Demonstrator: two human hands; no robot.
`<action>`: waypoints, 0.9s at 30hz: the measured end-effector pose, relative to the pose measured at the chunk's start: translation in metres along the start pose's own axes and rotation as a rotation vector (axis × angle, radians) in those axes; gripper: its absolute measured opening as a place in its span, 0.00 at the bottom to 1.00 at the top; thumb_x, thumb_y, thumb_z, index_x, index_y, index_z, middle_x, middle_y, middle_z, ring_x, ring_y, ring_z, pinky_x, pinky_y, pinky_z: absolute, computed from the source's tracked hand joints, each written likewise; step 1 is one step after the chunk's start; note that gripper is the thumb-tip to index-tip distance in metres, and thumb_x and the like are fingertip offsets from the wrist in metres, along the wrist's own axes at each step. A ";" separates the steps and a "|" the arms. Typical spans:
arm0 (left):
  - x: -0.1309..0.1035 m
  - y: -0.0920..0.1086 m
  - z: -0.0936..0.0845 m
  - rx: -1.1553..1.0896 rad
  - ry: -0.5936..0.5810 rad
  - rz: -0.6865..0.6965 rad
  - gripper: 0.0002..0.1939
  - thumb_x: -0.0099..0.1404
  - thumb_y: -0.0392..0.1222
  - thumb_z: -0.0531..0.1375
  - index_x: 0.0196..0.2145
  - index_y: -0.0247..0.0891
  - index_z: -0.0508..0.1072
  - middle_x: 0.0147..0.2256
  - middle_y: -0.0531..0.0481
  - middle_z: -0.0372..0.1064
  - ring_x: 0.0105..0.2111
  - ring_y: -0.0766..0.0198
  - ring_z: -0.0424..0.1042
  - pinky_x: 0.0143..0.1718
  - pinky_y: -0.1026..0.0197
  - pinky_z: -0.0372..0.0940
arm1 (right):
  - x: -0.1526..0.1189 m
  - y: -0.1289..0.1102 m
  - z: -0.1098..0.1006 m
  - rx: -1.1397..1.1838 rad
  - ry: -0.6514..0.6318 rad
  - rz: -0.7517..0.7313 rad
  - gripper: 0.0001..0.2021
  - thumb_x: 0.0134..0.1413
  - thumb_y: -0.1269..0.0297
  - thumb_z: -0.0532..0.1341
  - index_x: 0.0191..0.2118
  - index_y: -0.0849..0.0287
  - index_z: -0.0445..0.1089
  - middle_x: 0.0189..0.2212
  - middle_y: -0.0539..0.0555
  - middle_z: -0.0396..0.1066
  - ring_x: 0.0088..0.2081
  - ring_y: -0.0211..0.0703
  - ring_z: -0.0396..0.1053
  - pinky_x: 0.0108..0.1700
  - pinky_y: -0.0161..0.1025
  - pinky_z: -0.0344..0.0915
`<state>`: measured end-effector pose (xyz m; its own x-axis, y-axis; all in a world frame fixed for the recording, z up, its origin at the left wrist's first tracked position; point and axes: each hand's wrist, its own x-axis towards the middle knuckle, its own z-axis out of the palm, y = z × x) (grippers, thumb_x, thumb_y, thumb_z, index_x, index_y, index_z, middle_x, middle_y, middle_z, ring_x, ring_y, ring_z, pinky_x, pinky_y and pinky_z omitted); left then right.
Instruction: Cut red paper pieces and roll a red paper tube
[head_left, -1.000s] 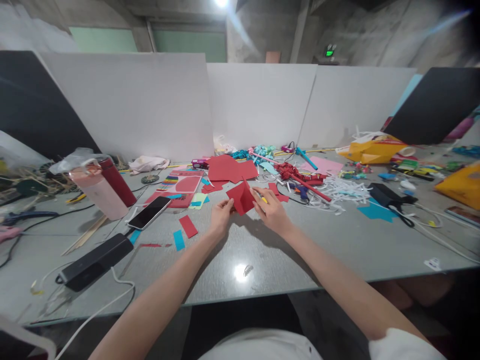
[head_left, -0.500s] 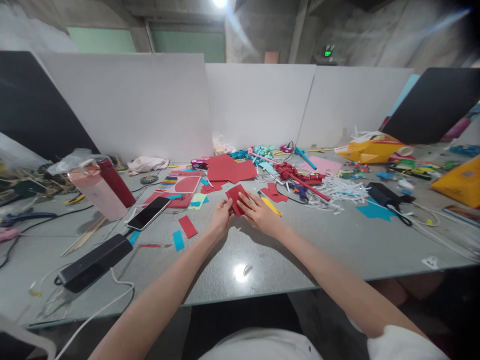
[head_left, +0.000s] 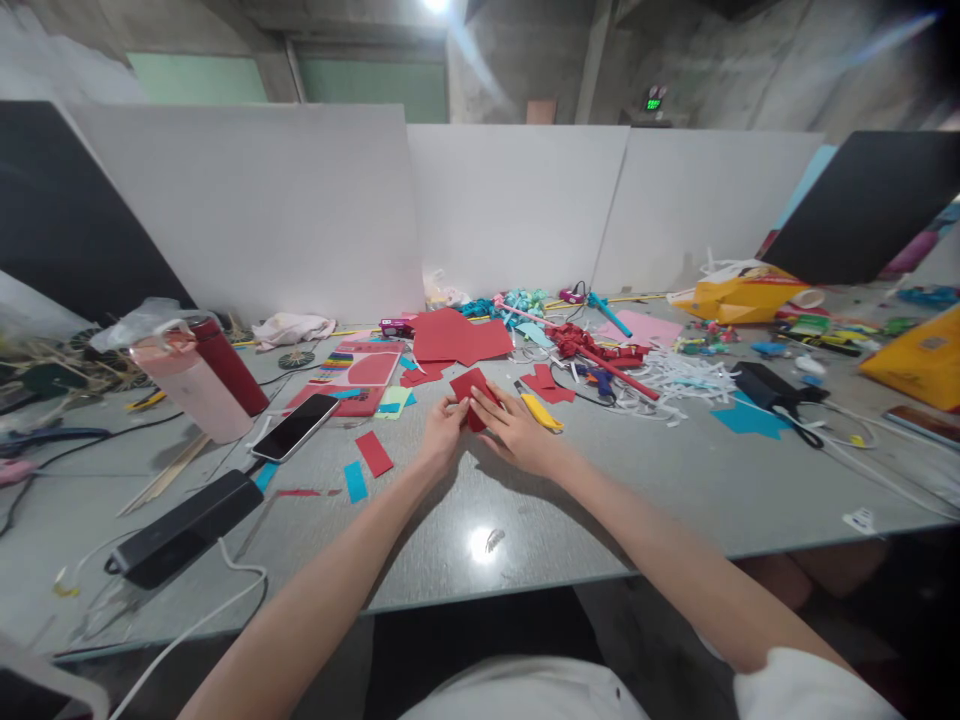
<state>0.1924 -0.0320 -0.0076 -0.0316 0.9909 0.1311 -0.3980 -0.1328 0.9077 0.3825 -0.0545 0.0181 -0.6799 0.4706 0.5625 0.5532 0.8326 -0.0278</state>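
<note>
Between my two hands is a small red paper piece, held just above the grey table. My left hand pinches its left edge with thumb and fingers. The fingers of my right hand lie across its front and right side, gripping it. Right of that hand rests a yellow cutter. Larger red sheets lie behind the hands. A red strip and a blue strip are on the table to the left.
At the left stand a pink bottle and a red bottle, near a phone and a black power block. Shredded white paper and a red ribbon bundle lie to the right. White panels stand behind.
My right hand's fingers have shifted slightly left over the red paper piece, covering more of it. The view has moved very slightly; the table items stay where they were.
</note>
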 end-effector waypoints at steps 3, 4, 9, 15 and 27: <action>0.000 0.004 -0.003 0.198 -0.025 0.119 0.20 0.60 0.57 0.71 0.36 0.39 0.72 0.26 0.52 0.73 0.26 0.64 0.71 0.30 0.62 0.64 | 0.001 0.000 0.000 0.126 0.091 0.105 0.35 0.74 0.58 0.54 0.79 0.49 0.39 0.76 0.59 0.48 0.76 0.57 0.46 0.72 0.62 0.54; 0.000 0.006 -0.004 0.268 -0.039 0.163 0.18 0.61 0.56 0.70 0.35 0.38 0.72 0.26 0.52 0.73 0.26 0.64 0.70 0.30 0.62 0.64 | 0.001 0.001 0.000 0.189 0.146 0.163 0.36 0.74 0.57 0.55 0.79 0.48 0.40 0.75 0.60 0.50 0.74 0.56 0.50 0.71 0.61 0.55; 0.002 0.007 -0.005 0.416 -0.092 0.241 0.13 0.63 0.50 0.67 0.33 0.37 0.78 0.32 0.47 0.77 0.32 0.61 0.73 0.37 0.60 0.67 | 0.002 0.013 0.006 0.507 0.401 0.499 0.36 0.67 0.52 0.62 0.75 0.51 0.51 0.62 0.63 0.69 0.54 0.53 0.73 0.53 0.51 0.70; 0.004 0.006 -0.009 0.497 -0.135 0.183 0.13 0.61 0.50 0.68 0.34 0.36 0.82 0.34 0.45 0.80 0.34 0.58 0.75 0.40 0.57 0.68 | 0.000 0.027 0.008 0.614 0.339 0.629 0.22 0.61 0.47 0.65 0.52 0.58 0.77 0.37 0.56 0.78 0.31 0.44 0.69 0.36 0.42 0.65; 0.004 0.009 -0.017 0.577 -0.190 0.251 0.07 0.61 0.44 0.68 0.36 0.42 0.86 0.34 0.46 0.82 0.34 0.54 0.75 0.39 0.57 0.67 | -0.003 0.032 0.010 0.667 0.289 0.609 0.20 0.60 0.47 0.66 0.48 0.58 0.77 0.35 0.54 0.78 0.30 0.43 0.72 0.36 0.41 0.69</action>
<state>0.1735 -0.0286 -0.0060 0.1244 0.9138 0.3867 0.1579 -0.4030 0.9015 0.3973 -0.0260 0.0069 -0.1694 0.8630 0.4759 0.3232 0.5048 -0.8004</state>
